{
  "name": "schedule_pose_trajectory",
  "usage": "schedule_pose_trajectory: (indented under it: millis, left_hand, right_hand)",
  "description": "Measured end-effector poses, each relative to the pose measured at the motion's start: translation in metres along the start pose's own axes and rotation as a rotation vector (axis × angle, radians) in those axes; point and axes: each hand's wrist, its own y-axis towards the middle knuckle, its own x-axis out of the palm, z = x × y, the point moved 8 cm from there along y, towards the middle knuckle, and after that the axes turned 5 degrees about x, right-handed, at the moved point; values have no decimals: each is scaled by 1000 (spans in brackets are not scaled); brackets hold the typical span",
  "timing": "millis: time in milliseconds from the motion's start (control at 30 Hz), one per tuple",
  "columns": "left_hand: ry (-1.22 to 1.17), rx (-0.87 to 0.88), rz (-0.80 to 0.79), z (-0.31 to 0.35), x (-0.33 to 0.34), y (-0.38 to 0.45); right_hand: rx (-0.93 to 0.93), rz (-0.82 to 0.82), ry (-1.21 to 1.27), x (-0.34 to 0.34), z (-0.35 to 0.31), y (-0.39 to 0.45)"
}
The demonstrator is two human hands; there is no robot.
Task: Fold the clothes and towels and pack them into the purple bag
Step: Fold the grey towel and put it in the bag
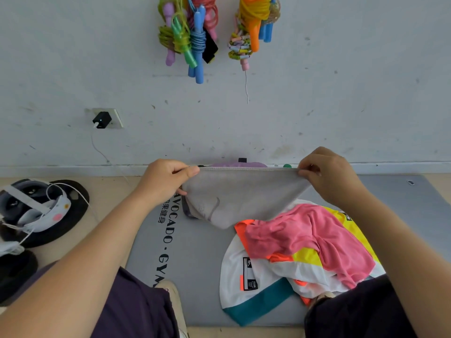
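Observation:
A grey towel (241, 193) hangs stretched between my hands above the grey mat. My left hand (166, 179) pinches its upper left corner and my right hand (327, 174) pinches its upper right corner. The towel's lower part droops onto the mat. Just behind the towel's top edge, by the wall, a sliver of the purple bag (238, 164) shows; most of it is hidden. On the mat at the right lies a crumpled pink garment (314, 240) on top of a white, yellow, orange and teal shirt (246, 281).
The grey gym mat (195, 259) with black lettering covers the floor in front of me. A headset and black round objects (41, 211) lie at the left. Skipping ropes (195, 32) hang on the wall, and a charger (101, 120) with its cable is plugged in at the left.

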Motion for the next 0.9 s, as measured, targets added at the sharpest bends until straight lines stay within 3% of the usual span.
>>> schedule_pose_trajectory:
  millis: [167, 367, 433, 533, 700, 900]
  left_hand:
    - [10, 45, 4, 4, 6, -1]
    - [472, 81, -43, 0, 11, -7]
    - [328, 143, -40, 7, 16, -9]
    - [-15, 185, 99, 24, 11, -13]
    - [263, 91, 64, 8, 14, -7]
    - [178, 114, 57, 9, 15, -7]
  right_hand:
    - [2, 88, 42, -10, 0, -2]
    - [137, 116, 175, -22, 9, -6]
    - [152, 127, 224, -25, 8, -7]
    - [147, 113, 300, -28, 7, -6]
    - [248, 116, 564, -25, 11, -8]
    - [351, 56, 657, -15, 16, -9]
